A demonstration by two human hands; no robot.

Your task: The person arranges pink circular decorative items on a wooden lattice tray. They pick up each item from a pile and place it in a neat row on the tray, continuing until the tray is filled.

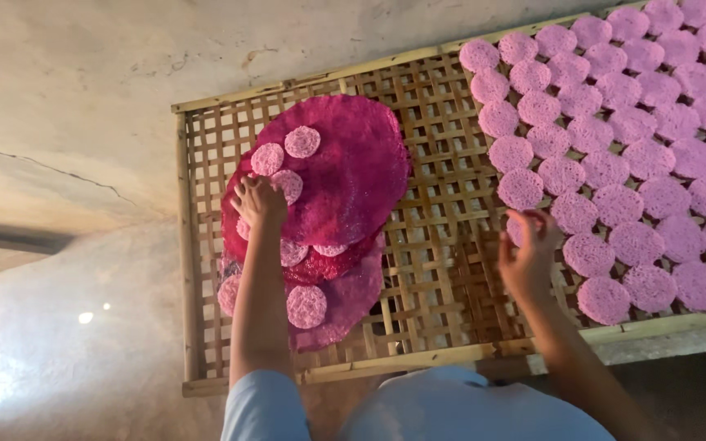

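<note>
A woven bamboo rack [435,171] lies on the floor. On its left part sit large dark-pink round sheets [345,171] with several small pale-pink discs [302,141] on them. My left hand [259,200] rests on that stack, fingers closed on a small disc. My right hand [529,249] hovers over the rack's middle, holding a pale-pink disc at the edge of the laid-out rows. Many pale-pink discs [614,122] fill the rack's right part in close rows.
The rack's wooden frame [181,245] borders bare concrete floor [67,122] on the left and behind. A crack runs across the floor at left. My light-blue clothing [418,408] shows at the bottom edge.
</note>
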